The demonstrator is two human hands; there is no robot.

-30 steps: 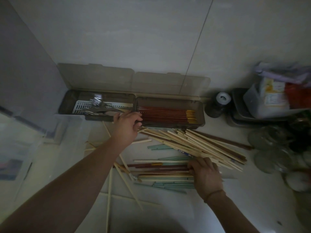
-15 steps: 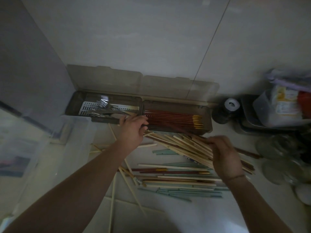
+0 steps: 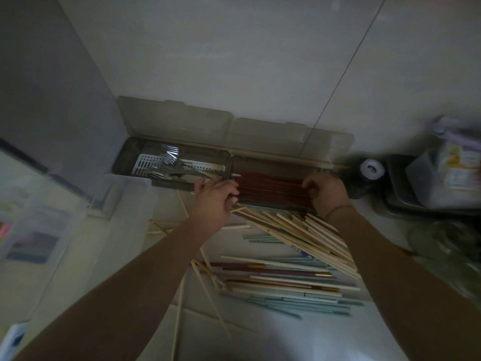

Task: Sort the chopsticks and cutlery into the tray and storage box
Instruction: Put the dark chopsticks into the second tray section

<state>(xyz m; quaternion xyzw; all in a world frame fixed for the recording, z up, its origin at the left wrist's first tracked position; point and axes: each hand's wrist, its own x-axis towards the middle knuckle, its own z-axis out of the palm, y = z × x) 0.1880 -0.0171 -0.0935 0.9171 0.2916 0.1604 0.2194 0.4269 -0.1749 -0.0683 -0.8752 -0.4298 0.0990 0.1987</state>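
Two hands: both at the right storage box (image 3: 276, 162).
Left hand (image 3: 213, 201): fingers curled on red chopsticks' (image 3: 270, 185) left ends.
Right hand (image 3: 325, 194): curled on their right ends.
Chopsticks: inside the box, spanning between hands.

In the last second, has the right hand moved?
Yes. The right hand has gone from the loose chopsticks near the person up to the right end of the storage box holding red chopsticks.

Pale counter (image 3: 260, 334) under scattered chopsticks (image 3: 291, 280), boxes (image 3: 270, 188)
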